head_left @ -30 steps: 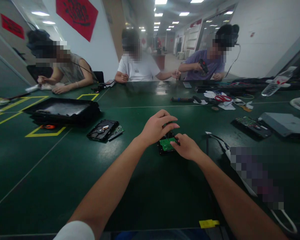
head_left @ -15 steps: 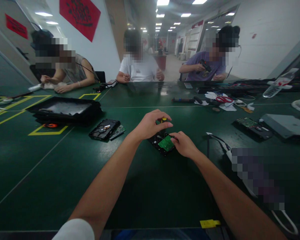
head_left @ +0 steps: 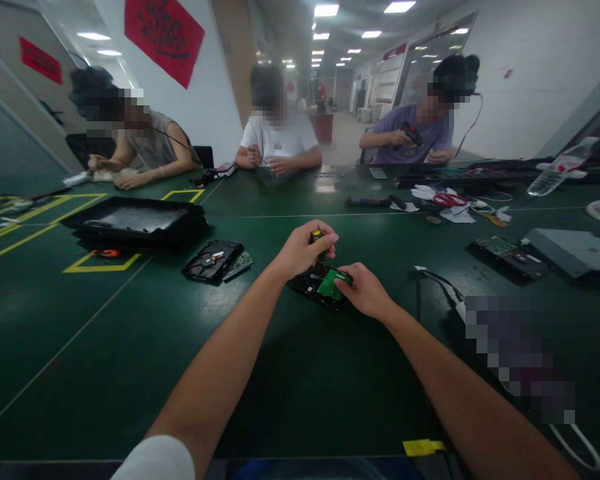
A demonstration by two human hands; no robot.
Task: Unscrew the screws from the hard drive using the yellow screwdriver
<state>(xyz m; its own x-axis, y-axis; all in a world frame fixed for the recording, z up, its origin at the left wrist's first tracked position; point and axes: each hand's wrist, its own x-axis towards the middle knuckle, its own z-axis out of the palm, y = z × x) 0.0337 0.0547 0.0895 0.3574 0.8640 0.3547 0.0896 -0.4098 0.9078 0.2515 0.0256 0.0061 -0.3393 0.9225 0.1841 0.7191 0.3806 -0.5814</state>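
A black hard drive (head_left: 306, 285) with a green circuit board (head_left: 329, 285) facing up lies in front of me on the table. My left hand (head_left: 303, 250) is closed around a short screwdriver with a yellow and black handle (head_left: 318, 235), which stands roughly upright over the drive's far side. Its tip is hidden behind the fingers. My right hand (head_left: 365, 288) grips the drive's right end, with the thumb pressed on the board and the other fingers along the far edge.
To the left lie another hard drive (head_left: 213, 259), a loose circuit board (head_left: 239, 265) and a black tray (head_left: 135, 220). On the right are a further drive (head_left: 507, 257), a grey box (head_left: 575, 250) and a cable (head_left: 443, 279). Three people sit across the table (head_left: 260, 413).
My left fingers have closed in around the screwdriver handle. My right thumb now lies on the green board, and the drive has shifted slightly. The person opposite has lowered a hand.
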